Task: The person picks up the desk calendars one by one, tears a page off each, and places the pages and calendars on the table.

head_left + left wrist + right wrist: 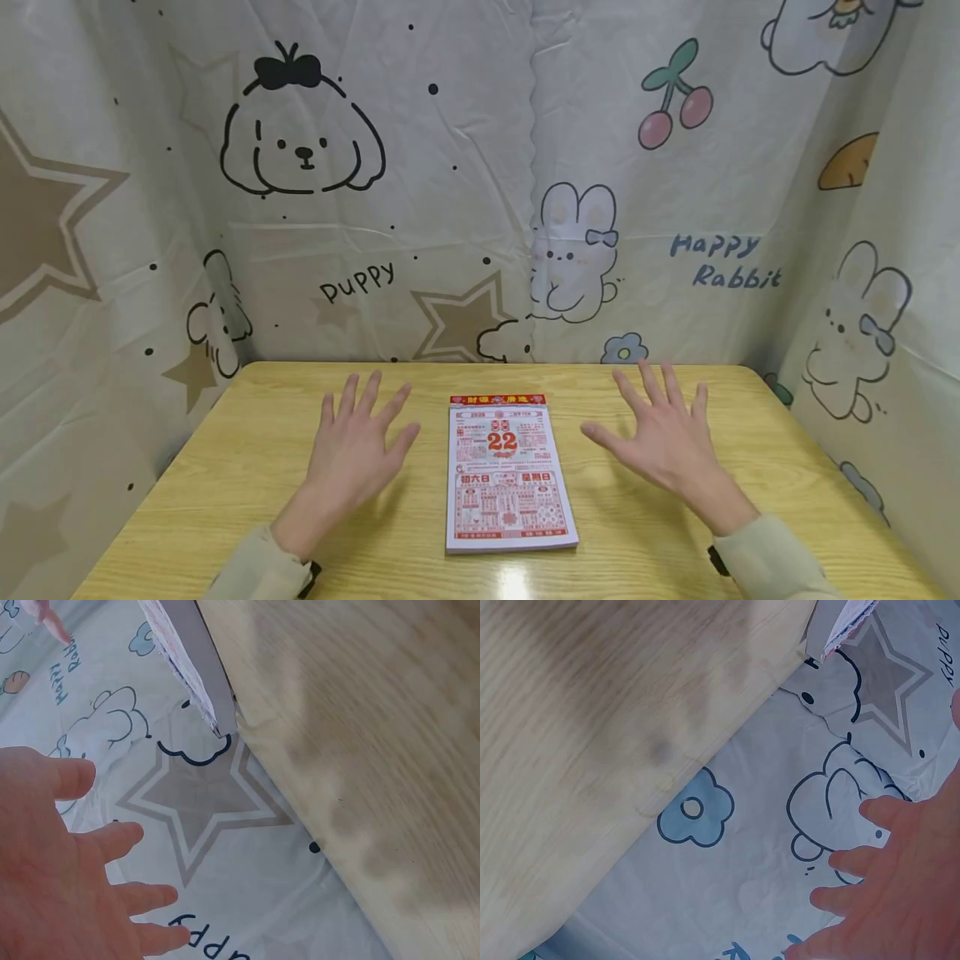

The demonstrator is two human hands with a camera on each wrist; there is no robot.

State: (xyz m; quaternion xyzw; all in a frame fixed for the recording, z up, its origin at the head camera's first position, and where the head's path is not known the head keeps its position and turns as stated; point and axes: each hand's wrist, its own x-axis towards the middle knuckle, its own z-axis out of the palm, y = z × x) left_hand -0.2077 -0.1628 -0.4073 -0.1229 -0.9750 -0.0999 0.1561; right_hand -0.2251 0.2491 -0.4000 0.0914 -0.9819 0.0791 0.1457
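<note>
A thick tear-off calendar [510, 475] lies flat on the wooden table, its red header strip at the far end and a large red 22 on its top page. To its left, my left hand [356, 450] hovers palm down with fingers spread, holding nothing. On the other side my right hand [667, 442] is held the same way, fingers spread and nothing in them. Both hands stand apart from the calendar. The left wrist view shows the calendar's side edge [196, 667] beyond the left hand [67, 862]; a corner of it [844, 626] appears in the right wrist view near the right hand [907, 877].
The light wooden table [225, 467] has rounded far corners. A pale curtain [465, 167] printed with a puppy, rabbits, stars and cherries hangs behind it and along both sides. Dark bands [309, 579] show at the cuffs of the light sleeves [258, 567].
</note>
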